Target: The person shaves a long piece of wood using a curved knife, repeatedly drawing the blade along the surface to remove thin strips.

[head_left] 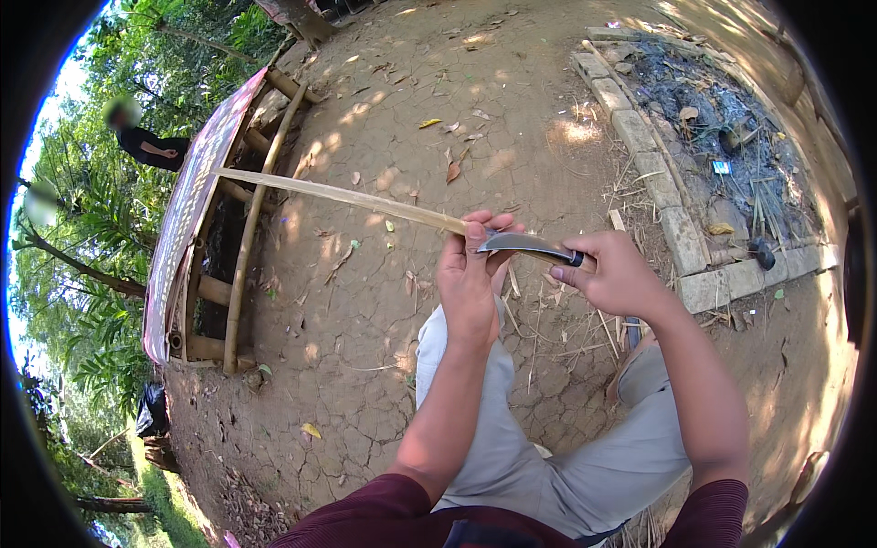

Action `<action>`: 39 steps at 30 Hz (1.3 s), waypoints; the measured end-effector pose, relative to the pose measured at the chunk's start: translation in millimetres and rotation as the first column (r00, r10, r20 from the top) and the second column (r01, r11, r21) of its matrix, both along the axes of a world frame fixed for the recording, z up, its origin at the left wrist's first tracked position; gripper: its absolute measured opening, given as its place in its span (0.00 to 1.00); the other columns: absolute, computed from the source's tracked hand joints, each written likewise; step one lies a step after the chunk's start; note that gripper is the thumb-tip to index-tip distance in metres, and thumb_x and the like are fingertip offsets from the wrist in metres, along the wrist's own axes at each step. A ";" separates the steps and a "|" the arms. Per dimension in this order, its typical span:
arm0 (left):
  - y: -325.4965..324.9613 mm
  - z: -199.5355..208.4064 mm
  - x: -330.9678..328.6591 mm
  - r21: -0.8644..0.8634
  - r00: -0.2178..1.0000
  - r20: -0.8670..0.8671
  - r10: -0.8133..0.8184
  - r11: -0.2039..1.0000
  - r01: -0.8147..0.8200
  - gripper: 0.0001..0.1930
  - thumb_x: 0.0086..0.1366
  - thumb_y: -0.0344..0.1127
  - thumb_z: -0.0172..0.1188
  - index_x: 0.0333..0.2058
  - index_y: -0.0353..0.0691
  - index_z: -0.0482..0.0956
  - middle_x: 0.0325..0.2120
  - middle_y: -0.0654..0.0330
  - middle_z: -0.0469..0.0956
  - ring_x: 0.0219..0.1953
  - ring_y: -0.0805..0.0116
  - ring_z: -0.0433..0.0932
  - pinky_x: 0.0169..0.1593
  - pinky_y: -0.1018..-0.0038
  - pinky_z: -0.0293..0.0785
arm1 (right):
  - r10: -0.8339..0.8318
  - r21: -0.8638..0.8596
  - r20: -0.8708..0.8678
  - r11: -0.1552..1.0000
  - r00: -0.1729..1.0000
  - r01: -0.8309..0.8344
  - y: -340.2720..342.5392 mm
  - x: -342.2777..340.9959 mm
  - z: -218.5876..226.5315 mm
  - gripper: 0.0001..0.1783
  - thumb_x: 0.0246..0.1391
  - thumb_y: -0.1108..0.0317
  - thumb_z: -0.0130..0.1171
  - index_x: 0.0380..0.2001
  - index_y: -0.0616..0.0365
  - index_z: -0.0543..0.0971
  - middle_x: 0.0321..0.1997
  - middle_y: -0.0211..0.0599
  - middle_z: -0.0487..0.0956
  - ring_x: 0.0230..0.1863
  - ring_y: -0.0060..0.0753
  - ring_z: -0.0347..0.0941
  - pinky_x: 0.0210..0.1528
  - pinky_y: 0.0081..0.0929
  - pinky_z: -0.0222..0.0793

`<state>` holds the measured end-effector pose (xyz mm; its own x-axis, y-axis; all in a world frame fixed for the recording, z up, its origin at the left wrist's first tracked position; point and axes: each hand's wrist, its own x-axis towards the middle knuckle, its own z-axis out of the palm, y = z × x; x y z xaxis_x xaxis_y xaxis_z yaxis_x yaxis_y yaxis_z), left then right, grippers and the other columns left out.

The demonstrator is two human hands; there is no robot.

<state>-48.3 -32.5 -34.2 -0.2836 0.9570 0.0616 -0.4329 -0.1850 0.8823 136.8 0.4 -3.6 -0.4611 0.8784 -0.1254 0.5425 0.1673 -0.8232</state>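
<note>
A long, pale strip of split bamboo (365,201) reaches from my hands out to the far left, its tip near the edge of the low bamboo platform. My left hand (471,283) is wrapped round its near end, thumb on top. In my right hand (614,272) is a knife (525,244) with a curved blade and a dark handle, most of which my fingers cover. The blade points left and lies against the near end of the strip, right beside my left thumb. Exactly where the edge meets the bamboo is hidden by my fingers.
A low bamboo platform (239,274) with a patterned mat (206,155) stands at the left, a person (151,146) beyond it. At the right, stone blocks (671,215) border an ash pit (731,137). Bamboo shavings (557,342) litter the cracked ground near my feet.
</note>
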 end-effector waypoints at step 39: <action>-92.9 100.5 -52.8 -0.720 0.668 -0.251 -0.701 0.597 0.355 0.15 0.76 0.46 0.43 0.37 0.38 0.66 0.18 0.64 0.66 0.09 0.76 0.63 0.14 0.80 0.62 | -0.291 0.671 -0.182 0.661 0.939 0.335 26.9 12.6 -40.6 0.20 0.52 0.73 0.62 0.50 0.44 0.79 0.63 0.29 0.73 0.41 0.40 0.81 0.37 0.32 0.77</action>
<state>-101.1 -125.4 66.2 0.1906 0.7937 -0.5777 0.2223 0.5384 0.8129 149.4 27.3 -44.2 -0.1299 0.8017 0.5834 0.6274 0.5221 -0.5777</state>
